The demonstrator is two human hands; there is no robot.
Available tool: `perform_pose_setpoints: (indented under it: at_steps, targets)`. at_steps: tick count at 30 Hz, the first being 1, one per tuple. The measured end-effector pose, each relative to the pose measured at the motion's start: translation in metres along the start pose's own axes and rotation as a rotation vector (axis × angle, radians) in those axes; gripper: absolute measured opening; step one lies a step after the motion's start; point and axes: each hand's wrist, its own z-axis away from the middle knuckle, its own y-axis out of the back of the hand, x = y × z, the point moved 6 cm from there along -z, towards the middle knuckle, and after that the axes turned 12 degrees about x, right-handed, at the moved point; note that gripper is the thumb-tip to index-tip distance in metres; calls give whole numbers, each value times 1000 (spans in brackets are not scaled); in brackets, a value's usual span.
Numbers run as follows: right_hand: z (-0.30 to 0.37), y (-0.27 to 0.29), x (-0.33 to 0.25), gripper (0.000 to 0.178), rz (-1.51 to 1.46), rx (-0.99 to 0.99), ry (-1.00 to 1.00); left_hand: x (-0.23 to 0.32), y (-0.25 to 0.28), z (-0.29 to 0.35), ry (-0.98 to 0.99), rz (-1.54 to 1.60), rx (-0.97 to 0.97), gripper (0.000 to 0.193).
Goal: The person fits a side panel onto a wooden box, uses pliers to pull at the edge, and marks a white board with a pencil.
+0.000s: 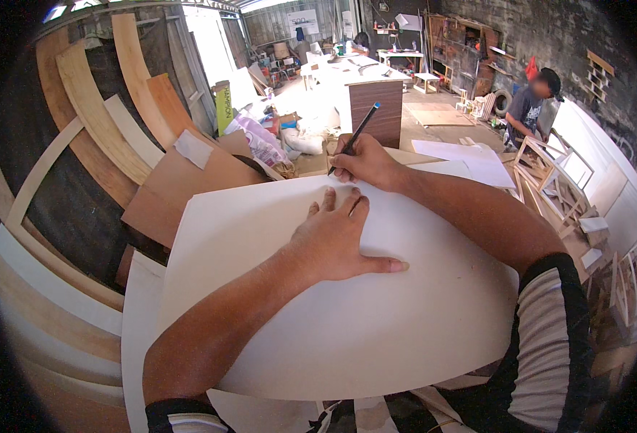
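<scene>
A large white board [419,310] lies flat in front of me. My left hand [336,242] rests on it with the fingers spread and the thumb stretched to the right. Beyond those fingertips, at the board's far edge, my right hand [365,160] grips a dark pencil [364,126] with a blue end. The pencil slants up to the right, and its tip points down at the far edge. Whether the tip touches the surface is too small to tell.
Wooden planks [94,108] lean along the left wall beside a brown panel [181,187]. A brown-sided workbench [375,108] stands ahead. Sacks [261,141] lie left of it. At the right, a person [528,108] bends near wooden frames [549,173]. White sheets [470,155] lie beyond my right forearm.
</scene>
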Motion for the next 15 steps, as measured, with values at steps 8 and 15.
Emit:
perform_pose_setpoints:
  at_steps: [8,15]
  targets:
    - [5,17,-19,17,-9,149,-70,0,1,0,-8,11,11,122]
    - [58,106,-80,23,931,94,334,1,7,-2,63,-21,-68,123]
